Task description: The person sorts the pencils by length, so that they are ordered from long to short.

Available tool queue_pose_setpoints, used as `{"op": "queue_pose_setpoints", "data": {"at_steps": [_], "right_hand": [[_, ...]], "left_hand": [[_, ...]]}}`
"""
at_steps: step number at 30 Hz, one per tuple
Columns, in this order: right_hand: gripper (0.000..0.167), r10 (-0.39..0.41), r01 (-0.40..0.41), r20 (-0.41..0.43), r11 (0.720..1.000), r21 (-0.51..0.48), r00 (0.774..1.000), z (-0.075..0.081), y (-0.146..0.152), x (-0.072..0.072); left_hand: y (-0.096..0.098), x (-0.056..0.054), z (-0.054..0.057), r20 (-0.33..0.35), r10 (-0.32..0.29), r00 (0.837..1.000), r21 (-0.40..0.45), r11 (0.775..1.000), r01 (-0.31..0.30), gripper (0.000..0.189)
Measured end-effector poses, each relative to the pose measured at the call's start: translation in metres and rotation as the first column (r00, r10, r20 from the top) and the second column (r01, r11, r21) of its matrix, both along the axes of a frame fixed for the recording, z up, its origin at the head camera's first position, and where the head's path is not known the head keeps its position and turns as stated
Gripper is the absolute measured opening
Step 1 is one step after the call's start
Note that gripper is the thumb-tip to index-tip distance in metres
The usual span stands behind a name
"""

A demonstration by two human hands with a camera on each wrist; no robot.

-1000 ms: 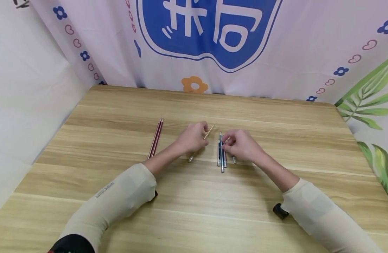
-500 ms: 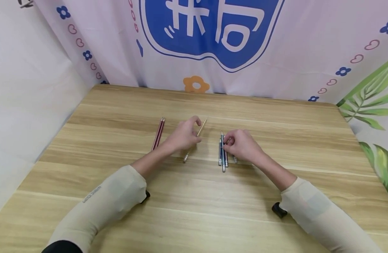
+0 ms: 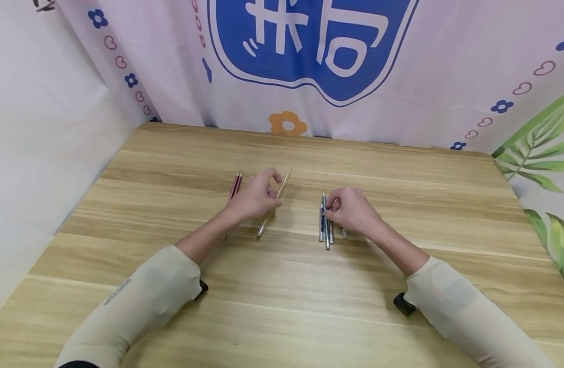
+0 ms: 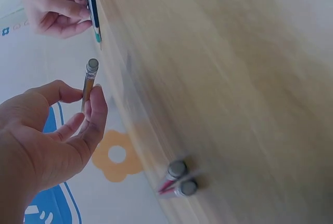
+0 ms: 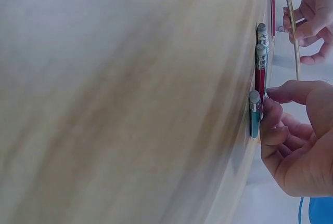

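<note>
In the head view my left hand (image 3: 254,197) pinches a gold-coloured pencil (image 3: 284,183) between thumb and fingers, held at a slant with its eraser end toward me. The left wrist view shows that pencil's grey eraser (image 4: 92,63) past the fingertips. To the right, my right hand (image 3: 353,210) has curled fingers, thumb and fingertips at a small bunch of pencils (image 3: 326,230), their eraser ends toward me. In the right wrist view a red pencil (image 5: 260,78) lies right at the fingertips and a teal pencil (image 5: 254,116) just apart; the hand covers part of the bunch.
Two dark red pencils (image 3: 236,186) lie side by side on the wooden table (image 3: 282,306), partly behind my left hand and wrist. A printed curtain (image 3: 245,102) hangs along the table's back edge, with a white sheet (image 3: 47,153) at the left.
My left hand has moved left with the gold-coloured pencil, away from the bunch and toward the dark red pencils. My right hand stays at the bunch, nearly still.
</note>
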State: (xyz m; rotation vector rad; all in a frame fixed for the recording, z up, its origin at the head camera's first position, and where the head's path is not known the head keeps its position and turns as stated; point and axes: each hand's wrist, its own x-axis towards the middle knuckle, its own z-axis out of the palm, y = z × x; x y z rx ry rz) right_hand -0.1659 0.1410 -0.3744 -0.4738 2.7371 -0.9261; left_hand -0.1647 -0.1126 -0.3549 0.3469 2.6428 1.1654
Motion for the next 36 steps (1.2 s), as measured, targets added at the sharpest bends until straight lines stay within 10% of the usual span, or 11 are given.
{"op": "queue_pose_setpoints", "data": {"at_steps": [23, 36], "right_hand": [[0.017, -0.068, 0.07, -0.033, 0.994, 0.085, 0.997, 0.0, -0.01, -0.002], [0.03, -0.159, 0.159, 0.109, 0.987, 0.014, 0.981, 0.0, -0.018, -0.005]], "left_hand": [[-0.015, 0.003, -0.002, -0.021, 0.021, 1.0, -0.023, 1.0, -0.022, 0.04], [-0.017, 0.003, -0.004, -0.024, 0.016, 1.0, -0.019, 1.0, -0.017, 0.041]]}}
